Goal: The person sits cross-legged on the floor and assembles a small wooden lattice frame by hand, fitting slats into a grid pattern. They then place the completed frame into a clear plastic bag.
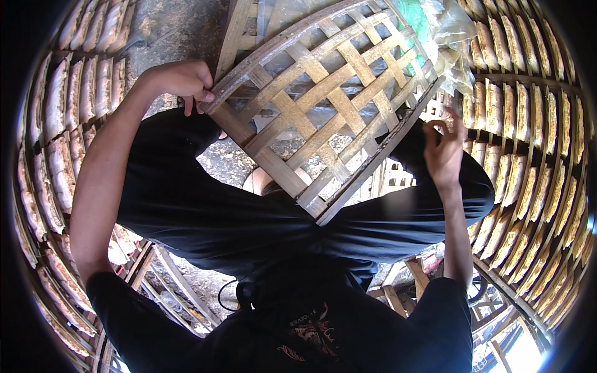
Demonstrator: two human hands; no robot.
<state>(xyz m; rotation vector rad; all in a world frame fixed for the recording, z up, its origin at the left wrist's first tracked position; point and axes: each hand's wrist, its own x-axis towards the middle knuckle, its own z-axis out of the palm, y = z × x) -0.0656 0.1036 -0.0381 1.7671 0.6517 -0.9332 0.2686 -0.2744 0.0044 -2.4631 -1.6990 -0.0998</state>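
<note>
Two bare hands: gripping the left corner of a woven bamboo lattice panel with the left hand, clamping thumb and fingers onto the end of its frame, and curling the fingers of the right hand just beside the panel's opposite edge, apart from it. Bringing the right thumb and a fingertip close together in a ring, though unable to tell, through the slight blur, about full contact or a thin item between them. Holding the panel aslant above the folded legs, pointing one corner down toward the lap and turning its curved rim away from the body. Sitting low with knees spread wide, wearing black trousers and a black short-sleeved shirt with a print on the chest. Facing mottled grey ground beyond the left hand, with another slatted bamboo frame partly behind the panel's upper rim. Having clear plastic sheeting bunched past the panel's far right edge, next to green plastic. Sitting between racked rows of pale, browned strips, on the left and on the right, with wooden slats lying behind the left thigh.
</note>
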